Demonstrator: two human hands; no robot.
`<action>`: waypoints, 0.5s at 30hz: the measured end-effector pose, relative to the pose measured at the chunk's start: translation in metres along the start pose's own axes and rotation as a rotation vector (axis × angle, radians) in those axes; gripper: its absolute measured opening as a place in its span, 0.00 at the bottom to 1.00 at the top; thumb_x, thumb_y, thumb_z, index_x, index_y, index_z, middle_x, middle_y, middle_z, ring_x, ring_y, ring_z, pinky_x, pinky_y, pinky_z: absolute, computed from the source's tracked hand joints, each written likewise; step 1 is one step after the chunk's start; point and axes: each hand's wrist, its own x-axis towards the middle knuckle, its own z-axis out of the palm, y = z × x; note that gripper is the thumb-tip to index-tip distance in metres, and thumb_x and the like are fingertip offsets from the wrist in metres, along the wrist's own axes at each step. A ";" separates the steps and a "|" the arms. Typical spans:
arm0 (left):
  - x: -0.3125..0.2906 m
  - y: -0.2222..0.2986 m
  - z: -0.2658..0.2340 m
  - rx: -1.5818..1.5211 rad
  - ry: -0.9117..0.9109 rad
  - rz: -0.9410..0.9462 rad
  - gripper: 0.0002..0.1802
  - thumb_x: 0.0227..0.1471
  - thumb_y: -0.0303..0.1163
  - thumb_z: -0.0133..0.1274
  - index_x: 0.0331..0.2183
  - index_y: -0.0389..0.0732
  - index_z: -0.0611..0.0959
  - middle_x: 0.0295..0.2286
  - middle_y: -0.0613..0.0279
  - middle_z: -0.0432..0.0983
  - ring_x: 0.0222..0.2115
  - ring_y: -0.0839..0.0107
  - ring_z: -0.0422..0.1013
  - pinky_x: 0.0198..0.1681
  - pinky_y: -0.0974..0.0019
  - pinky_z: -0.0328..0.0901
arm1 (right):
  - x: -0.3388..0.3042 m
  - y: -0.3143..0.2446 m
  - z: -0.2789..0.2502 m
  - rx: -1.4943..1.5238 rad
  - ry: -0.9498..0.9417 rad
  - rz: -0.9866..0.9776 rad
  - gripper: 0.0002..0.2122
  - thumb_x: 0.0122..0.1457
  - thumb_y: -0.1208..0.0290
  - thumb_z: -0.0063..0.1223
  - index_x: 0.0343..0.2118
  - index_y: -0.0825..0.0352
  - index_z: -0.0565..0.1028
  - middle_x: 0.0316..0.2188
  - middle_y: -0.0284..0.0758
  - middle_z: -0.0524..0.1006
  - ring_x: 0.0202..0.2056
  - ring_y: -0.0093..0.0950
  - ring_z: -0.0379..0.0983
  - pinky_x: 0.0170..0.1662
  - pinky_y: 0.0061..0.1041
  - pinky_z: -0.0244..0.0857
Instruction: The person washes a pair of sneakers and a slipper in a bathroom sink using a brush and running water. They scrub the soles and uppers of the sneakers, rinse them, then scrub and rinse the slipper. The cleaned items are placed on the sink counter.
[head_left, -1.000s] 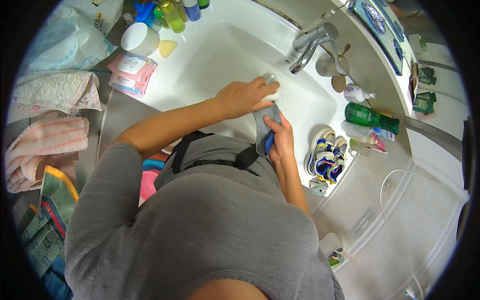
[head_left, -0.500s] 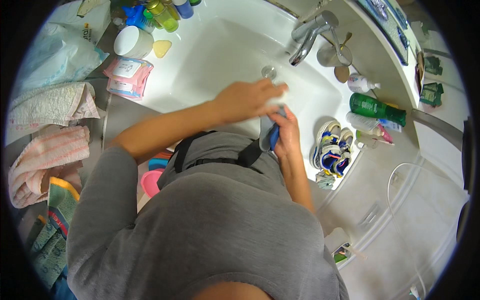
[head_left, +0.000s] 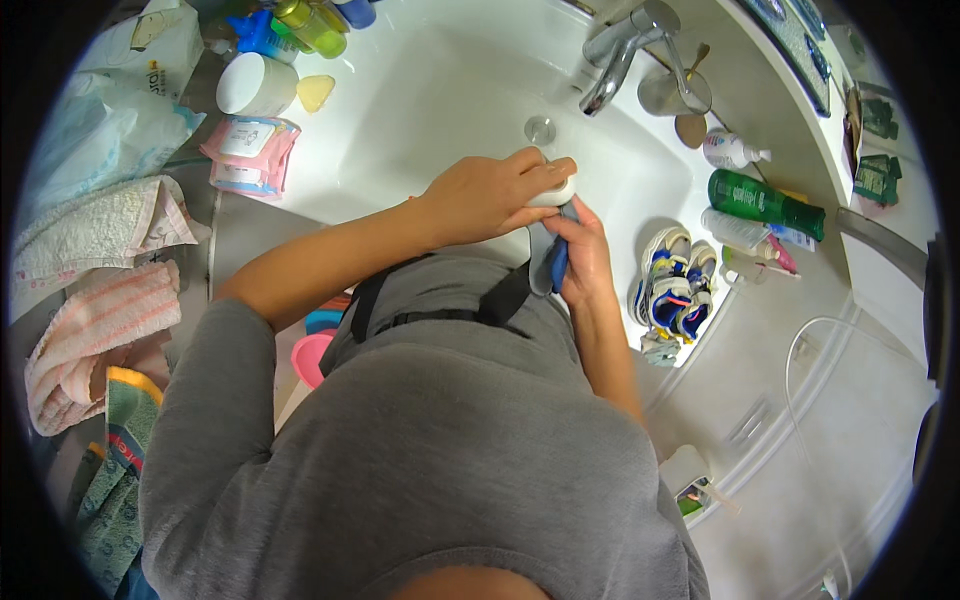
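Over the near side of the white sink (head_left: 400, 130), both my hands meet. My left hand (head_left: 495, 198) is closed round a white rounded object (head_left: 556, 192); the fingers cover much of it, so its exact kind is hidden. My right hand (head_left: 585, 255) grips a flat grey-and-blue piece (head_left: 541, 262) with a rounded lower end, which looks like a shoe insole. The white object presses against or sits right at the insole's upper end. To the right, a pair of small sneakers (head_left: 672, 285) in white, blue and yellow stands on the sink's edge.
A chrome tap (head_left: 620, 60) arches over the basin, beside a cup (head_left: 675, 92). A green bottle (head_left: 765, 203) and other bottles lie at the right. Pink wipes packs (head_left: 248, 155), a white jar (head_left: 257, 85) and a yellowish soap piece (head_left: 315, 93) sit left; towels (head_left: 105, 320) hang there.
My left hand, blurred by motion before, is now sharper, and the white object in it shows clearly at the insole's upper end. My right hand keeps its hold; the view has shifted slightly.
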 end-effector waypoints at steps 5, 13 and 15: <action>0.006 -0.060 0.009 0.164 -0.115 -0.249 0.28 0.59 0.45 0.53 0.59 0.51 0.69 0.42 0.58 0.74 0.33 0.55 0.76 0.34 0.55 0.72 | -0.005 -0.001 0.006 -0.011 0.021 -0.017 0.21 0.58 0.84 0.51 0.56 0.73 0.71 0.42 0.38 0.80 0.41 0.26 0.78 0.45 0.24 0.72; 0.001 -0.083 0.034 0.136 -0.038 -0.420 0.25 0.61 0.42 0.51 0.57 0.47 0.68 0.45 0.54 0.73 0.34 0.52 0.76 0.38 0.53 0.72 | 0.006 -0.011 -0.023 0.039 0.043 -0.029 0.22 0.59 0.82 0.52 0.57 0.72 0.70 0.44 0.37 0.79 0.41 0.27 0.78 0.46 0.26 0.73; -0.003 -0.103 0.048 0.293 -0.137 -0.521 0.26 0.61 0.42 0.50 0.58 0.48 0.67 0.44 0.54 0.72 0.35 0.51 0.76 0.39 0.54 0.72 | 0.011 -0.009 -0.030 0.057 0.032 -0.002 0.22 0.58 0.82 0.52 0.58 0.72 0.70 0.44 0.38 0.79 0.41 0.28 0.78 0.47 0.27 0.73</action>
